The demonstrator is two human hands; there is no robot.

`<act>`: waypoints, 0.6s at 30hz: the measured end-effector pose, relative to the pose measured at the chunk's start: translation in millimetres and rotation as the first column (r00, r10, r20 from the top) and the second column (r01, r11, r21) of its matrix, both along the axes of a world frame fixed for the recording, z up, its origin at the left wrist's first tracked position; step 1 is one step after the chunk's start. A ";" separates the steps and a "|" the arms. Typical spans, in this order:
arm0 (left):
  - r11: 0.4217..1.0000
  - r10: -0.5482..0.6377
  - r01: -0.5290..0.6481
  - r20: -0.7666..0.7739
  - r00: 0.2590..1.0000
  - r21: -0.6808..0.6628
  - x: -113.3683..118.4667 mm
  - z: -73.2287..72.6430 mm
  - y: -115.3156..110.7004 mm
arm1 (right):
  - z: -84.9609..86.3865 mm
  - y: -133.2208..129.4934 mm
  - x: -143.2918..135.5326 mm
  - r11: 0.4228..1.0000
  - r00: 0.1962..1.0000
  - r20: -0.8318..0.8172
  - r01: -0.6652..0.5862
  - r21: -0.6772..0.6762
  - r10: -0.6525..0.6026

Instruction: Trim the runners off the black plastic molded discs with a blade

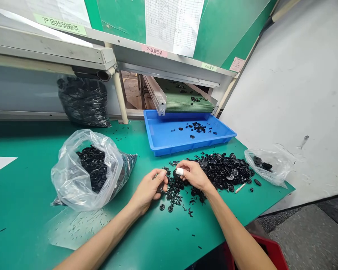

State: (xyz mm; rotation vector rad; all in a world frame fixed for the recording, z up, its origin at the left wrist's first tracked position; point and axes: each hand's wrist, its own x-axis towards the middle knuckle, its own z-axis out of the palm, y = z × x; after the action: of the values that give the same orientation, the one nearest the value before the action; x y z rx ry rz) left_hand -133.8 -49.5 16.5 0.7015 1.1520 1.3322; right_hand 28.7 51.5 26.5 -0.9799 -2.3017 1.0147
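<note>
A large pile of small black plastic parts (pixel 225 168) lies on the green table, with round discs and thin pieces among them. At the pile's left edge is my left hand (pixel 150 187), its fingers curled together; what they hold, if anything, is too small to make out. My right hand (pixel 193 174), with a white wrap on one finger, has its fingers closed on a black part (pixel 176 173) over the pile. Left of my left hand stands an open clear plastic bag (pixel 92 168) filled with black parts.
Behind the pile, a blue tray (pixel 169 140) with some black parts sits below a green conveyor belt (pixel 183 101). A smaller clear bag (pixel 276 165) lies at the right, a tied bag (pixel 84 101) at the back left. A pale stick (pixel 240 188) is near the pile. Below is a red bin (pixel 273 251).
</note>
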 end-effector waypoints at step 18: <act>0.993 -0.108 0.105 -0.075 0.991 -0.046 19.9 -1.7 -11.2 | -7.1 -55.7 4.9 0.999 0.986 -0.160 0.048 -0.024 -0.051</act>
State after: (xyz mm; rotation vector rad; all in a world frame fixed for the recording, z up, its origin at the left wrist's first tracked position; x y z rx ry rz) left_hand -113.9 -60.7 14.7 0.7798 1.1844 1.1968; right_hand 33.6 -4.1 19.4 -0.9232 -2.1292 1.0585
